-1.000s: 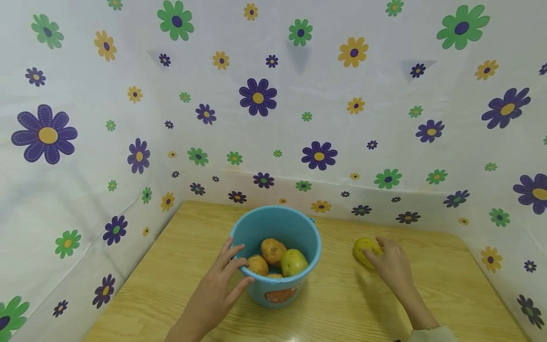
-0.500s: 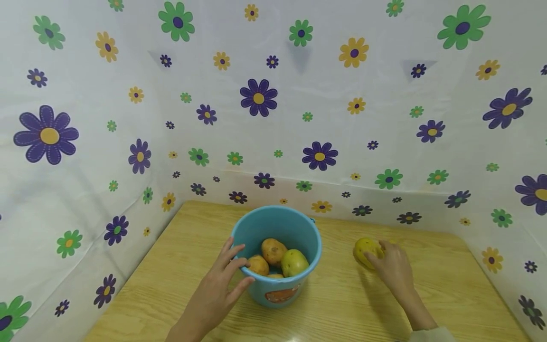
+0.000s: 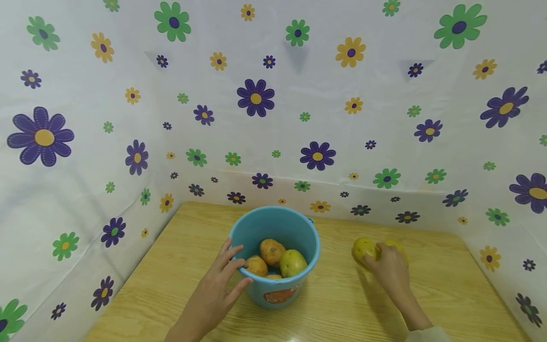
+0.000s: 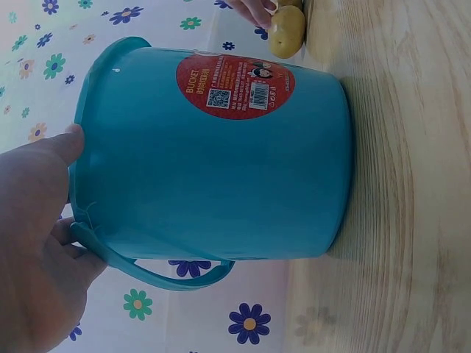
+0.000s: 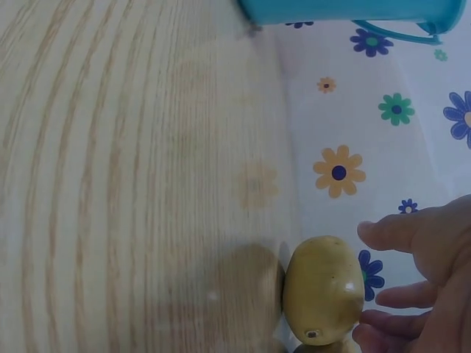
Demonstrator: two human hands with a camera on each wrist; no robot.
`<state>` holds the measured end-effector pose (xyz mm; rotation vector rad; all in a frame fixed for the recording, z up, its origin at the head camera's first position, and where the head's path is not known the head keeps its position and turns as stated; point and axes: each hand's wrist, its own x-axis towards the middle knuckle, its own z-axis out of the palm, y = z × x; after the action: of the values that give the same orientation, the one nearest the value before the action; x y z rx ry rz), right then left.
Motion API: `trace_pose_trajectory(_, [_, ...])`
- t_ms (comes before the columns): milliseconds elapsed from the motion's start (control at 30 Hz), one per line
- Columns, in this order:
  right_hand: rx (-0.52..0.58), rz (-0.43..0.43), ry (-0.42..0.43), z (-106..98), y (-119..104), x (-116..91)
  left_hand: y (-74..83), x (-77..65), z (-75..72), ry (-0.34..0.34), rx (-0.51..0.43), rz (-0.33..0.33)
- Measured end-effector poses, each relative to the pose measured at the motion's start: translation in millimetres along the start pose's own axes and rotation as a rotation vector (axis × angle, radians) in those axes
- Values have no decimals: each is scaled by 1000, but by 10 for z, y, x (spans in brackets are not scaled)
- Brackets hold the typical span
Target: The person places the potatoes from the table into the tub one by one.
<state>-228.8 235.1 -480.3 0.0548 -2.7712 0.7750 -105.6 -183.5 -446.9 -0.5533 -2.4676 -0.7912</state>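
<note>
A light blue bucket stands on the table, a red label on its side. Inside are brown potatoes and a rounder yellow-green fruit. My left hand holds the bucket's near left rim, fingertips bent over the edge; in the left wrist view its thumb lies along that rim. To the right of the bucket, two smooth yellow-green oval fruits lie side by side. My right hand is over them, thumb and fingers spread. The right wrist view has its fingertips right at the side of one fruit.
The wooden table reaches back to a white flowered sheet that hangs behind and on both sides. A blue handle hangs at the bucket's side.
My right hand has shifted slightly across the fruits, and more of the right-hand fruit shows behind it. The left hand and the bucket have stayed in place.
</note>
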Motion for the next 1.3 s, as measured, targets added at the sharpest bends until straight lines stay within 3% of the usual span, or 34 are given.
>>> trace_pose_trajectory(1300, [-102,-6,22,129,40,-5,3,-12,-2,2,12,-5])
